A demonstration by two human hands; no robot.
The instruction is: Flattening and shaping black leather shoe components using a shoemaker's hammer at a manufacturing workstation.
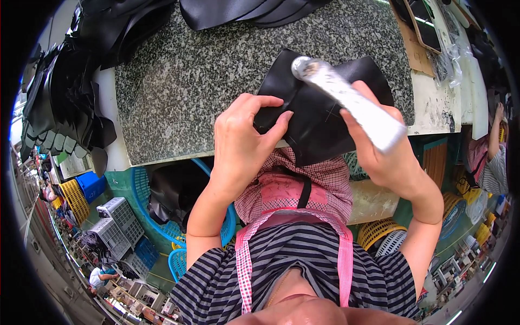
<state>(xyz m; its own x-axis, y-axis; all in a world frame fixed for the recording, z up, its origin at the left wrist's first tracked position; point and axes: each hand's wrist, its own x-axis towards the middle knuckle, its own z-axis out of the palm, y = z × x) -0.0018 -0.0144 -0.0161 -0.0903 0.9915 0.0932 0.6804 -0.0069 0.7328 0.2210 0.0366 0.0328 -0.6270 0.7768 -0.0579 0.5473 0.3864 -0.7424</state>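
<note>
A black leather piece (317, 122), like a shoe upper with a raised seam or fold, lies over the front edge of the speckled stone slab (179, 92) and hangs partly past it. My left hand (241, 135) is closed on its left side, thumb and forefinger pinching along the fold. In my right hand (379, 138) is a silver-white hammer (346, 97), smeared by motion. Its rounded end is over the far left part of the leather; whether it touches cannot be told. The fingers of my right hand are wrapped round its near part.
Stacked black leather pieces (249, 12) lie at the slab's far edge, with more heaped at left (62, 97). A phone (422, 24) rests on cardboard at far right. Below the bench at left stands a blue basket (142, 200) of black pieces; a yellow basket (376, 233) is at right.
</note>
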